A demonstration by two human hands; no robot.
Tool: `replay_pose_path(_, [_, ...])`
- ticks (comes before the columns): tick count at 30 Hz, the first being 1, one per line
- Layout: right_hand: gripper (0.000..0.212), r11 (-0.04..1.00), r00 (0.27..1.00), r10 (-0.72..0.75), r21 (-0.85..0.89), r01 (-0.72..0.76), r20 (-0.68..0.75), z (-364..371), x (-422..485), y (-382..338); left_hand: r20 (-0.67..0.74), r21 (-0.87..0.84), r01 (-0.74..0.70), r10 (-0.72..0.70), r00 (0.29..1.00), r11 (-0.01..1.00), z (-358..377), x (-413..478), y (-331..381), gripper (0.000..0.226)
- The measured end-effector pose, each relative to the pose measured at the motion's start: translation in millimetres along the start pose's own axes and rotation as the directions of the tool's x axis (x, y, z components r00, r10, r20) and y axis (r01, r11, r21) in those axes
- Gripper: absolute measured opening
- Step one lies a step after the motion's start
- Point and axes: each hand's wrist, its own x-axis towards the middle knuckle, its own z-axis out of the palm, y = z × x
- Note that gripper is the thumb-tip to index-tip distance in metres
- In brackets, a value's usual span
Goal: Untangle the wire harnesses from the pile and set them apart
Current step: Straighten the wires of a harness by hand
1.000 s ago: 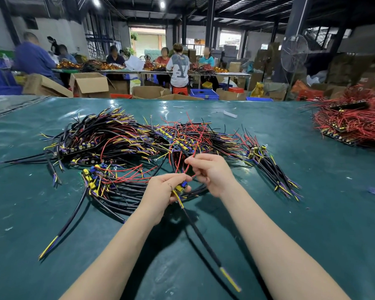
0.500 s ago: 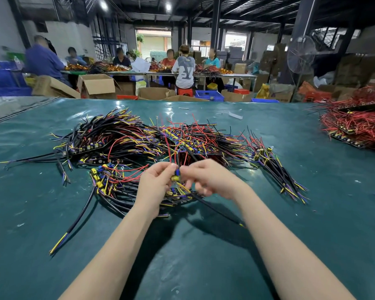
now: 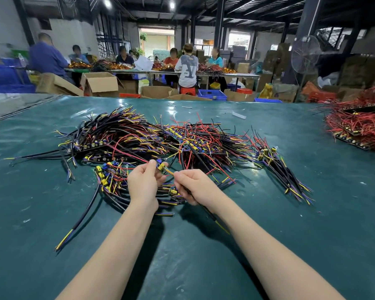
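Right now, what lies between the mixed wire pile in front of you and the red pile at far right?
Between mixed pile and red pile: only bare green table cover with tiny scraps, head view.

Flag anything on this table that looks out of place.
Nothing looks damaged. The wire harness pile is a tangled sprawl; one black cable strays toward the near left. White scraps litter the table behind it. Left hand and right hand grip one harness.
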Motion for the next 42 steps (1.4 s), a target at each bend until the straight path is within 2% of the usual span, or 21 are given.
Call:
replay_pose_path(3, [0.041,0.999,0.999,0.018,0.047,-0.016,-0.037,5.8,1.0,4.6,-0.026,-0.059,0.014,-0.016,1.0,0.998,0.8,0.1,-1.0,0.025])
replay_pose_path(6, [0.042,0.983,0.992,0.079,0.171,-0.061,-0.101,5.1,0.8,6.7,-0.007,-0.098,0.008,-0.008,1.0,0.995,2.6,-3.5,-2.3,0.023])
replay_pose_path(11, [0.041,0.948,0.977,0.163,0.296,-0.117,-0.136,4.7,0.1,9.5,0.142,-0.212,0.121,-0.092,0.986,0.97,3.3,-4.9,-3.7,0.024])
replay_pose_path(13, [0.04,0.947,0.973,0.166,0.3,-0.113,-0.158,3.3,-0.5,9.2,0.217,-0.181,0.155,-0.115,0.969,0.971,0.7,-3.5,-3.4,0.022])
replay_pose_path(15, [0.039,0.947,0.973,0.165,0.301,-0.11,-0.163,2.7,-0.5,9.0,0.249,-0.074,0.117,-0.095,0.964,0.99,-1.0,-2.9,-4.0,0.021])
replay_pose_path(19, [0.036,0.947,0.98,0.182,0.284,-0.152,-0.084,5.4,-0.6,8.9,0.155,0.158,-0.037,0.012,0.988,0.987,-3.4,0.5,-5.4,0.027])
replay_pose_path(21, [0.035,0.939,0.98,0.199,0.29,-0.184,-0.022,5.4,-0.9,7.9,0.154,0.185,-0.096,0.068,0.986,0.978,-4.8,1.3,-2.9,0.027])
replay_pose_path(23, [0.033,0.925,0.975,0.219,0.308,-0.223,0.049,4.9,-1.3,6.6,0.134,0.13,-0.101,0.084,0.987,0.986,-5.9,1.8,1.7,0.026])
replay_pose_path(27, [0.029,0.914,0.954,0.249,0.285,-0.288,0.167,4.4,-2.7,1.8,0.107,-0.08,0.026,-0.018,0.994,0.996,-3.8,-0.1,9.3,0.026])
replay_pose_path(32, [0.027,0.933,0.941,0.287,0.168,-0.317,0.182,-0.5,-6.1,-2.5,0.137,-0.112,0.076,-0.06,0.989,0.991,-0.6,-3.7,8.5,0.025])
replay_pose_path(36, [0.028,0.945,0.944,0.273,0.132,-0.299,0.187,2.9,-7.1,2.8,0.067,-0.13,0.01,-0.001,0.998,0.992,-7.1,1.6,7.2,0.027])
replay_pose_path(40, [0.024,0.952,0.934,0.23,0.135,-0.273,0.273,-5.6,-9.4,2.7,-0.032,-0.091,-0.172,0.17,0.985,0.981,-15.0,8.6,7.4,0.031])
replay_pose_path(42, [0.025,0.957,0.942,0.209,0.142,-0.252,0.262,-7.1,-8.7,2.1,-0.075,-0.081,-0.212,0.206,0.976,0.974,-16.9,11.9,8.1,0.03])
